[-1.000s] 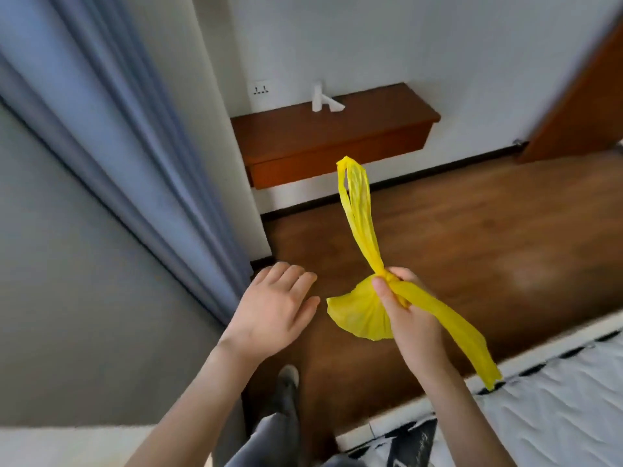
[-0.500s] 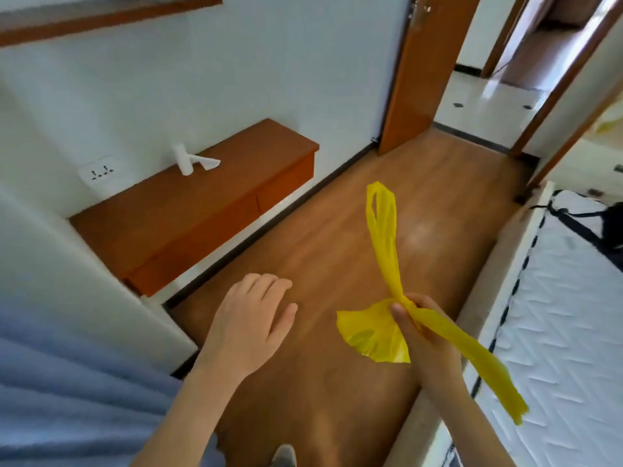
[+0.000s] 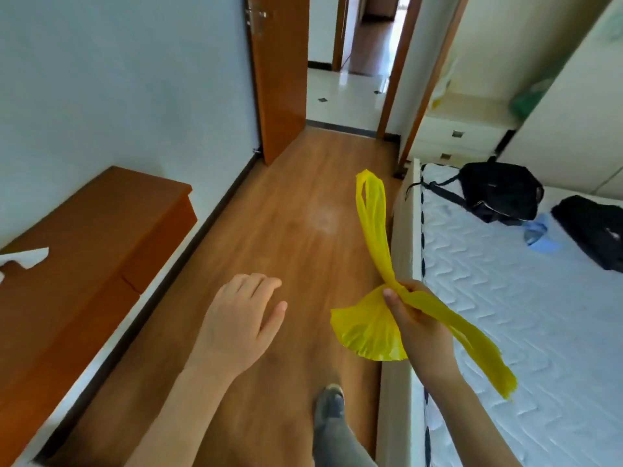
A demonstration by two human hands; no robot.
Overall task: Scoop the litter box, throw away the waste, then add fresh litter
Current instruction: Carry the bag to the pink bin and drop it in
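Yellow plastic bag (image 3: 367,328), thin and glossy, is held in the right hand (image 3: 416,323) at about 4 o'clock in the frame. Thumb and fingers are curled tight round the bag's gathered middle, pinching it into a narrow waist. From that pinch three parts spread: one looped handle stands up toward 12 o'clock, a second strip trails down toward 5 o'clock over the mattress (image 3: 526,332), and the bag body fans out toward 8 o'clock as a crumpled half-disc. Film is translucent, with fine creases.

Left hand (image 3: 241,326) hangs at about 7 o'clock, palm down, fingers relaxed and slightly bent, thumb apart. It holds nothing and touches nothing; well apart from the bag.

Floor (image 3: 286,230) is brown wood-look board, smooth, with a pale glare patch near centre. Low cabinet (image 3: 101,237) at 9 o'clock is orange-brown wood, flat-topped, box-shaped, against a white wall; a white object sits at its left edge, cut off by the frame. Mattress at 3 o'clock is white, quilted in a wavy pattern, with a black bag (image 3: 499,193) lying on it near 2 o'clock. Door (image 3: 279,72) at 12 o'clock is the same orange-brown wood, standing open. One grey shoe (image 3: 330,404) shows at 6 o'clock.
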